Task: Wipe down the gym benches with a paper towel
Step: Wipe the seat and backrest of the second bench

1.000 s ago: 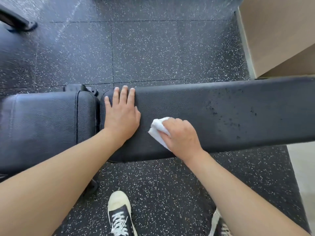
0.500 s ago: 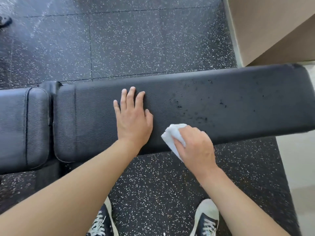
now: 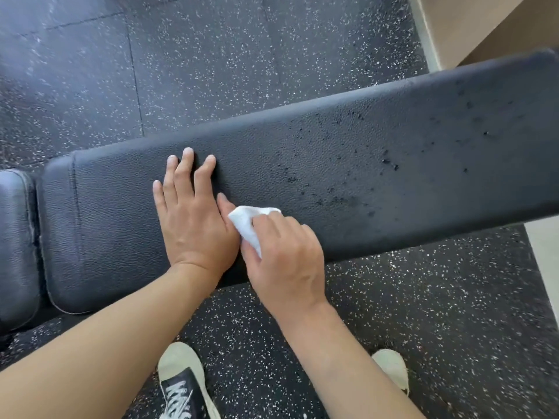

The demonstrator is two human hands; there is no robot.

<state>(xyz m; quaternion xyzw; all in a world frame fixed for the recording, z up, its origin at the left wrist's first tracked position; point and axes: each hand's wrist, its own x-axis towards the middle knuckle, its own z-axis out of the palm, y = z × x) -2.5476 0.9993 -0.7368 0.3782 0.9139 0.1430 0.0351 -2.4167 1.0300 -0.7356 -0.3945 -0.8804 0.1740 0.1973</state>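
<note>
A long black padded gym bench (image 3: 348, 164) runs across the view, tilted up toward the right. Dark specks dot its right half. My left hand (image 3: 193, 219) lies flat on the pad with fingers straight. Right beside it, my right hand (image 3: 284, 261) grips a crumpled white paper towel (image 3: 248, 225) against the pad near its front edge. The towel's left corner touches my left thumb.
A second black pad (image 3: 15, 243) adjoins the bench at the left. Speckled black rubber flooring (image 3: 211, 65) lies all around. A beige wall (image 3: 472, 22) stands at the top right. My two sneakers (image 3: 184, 385) stand below the bench.
The view has shifted right along the bench. My right hand has brought the towel left and further onto the pad until it meets my left hand, which stays flat on the pad.
</note>
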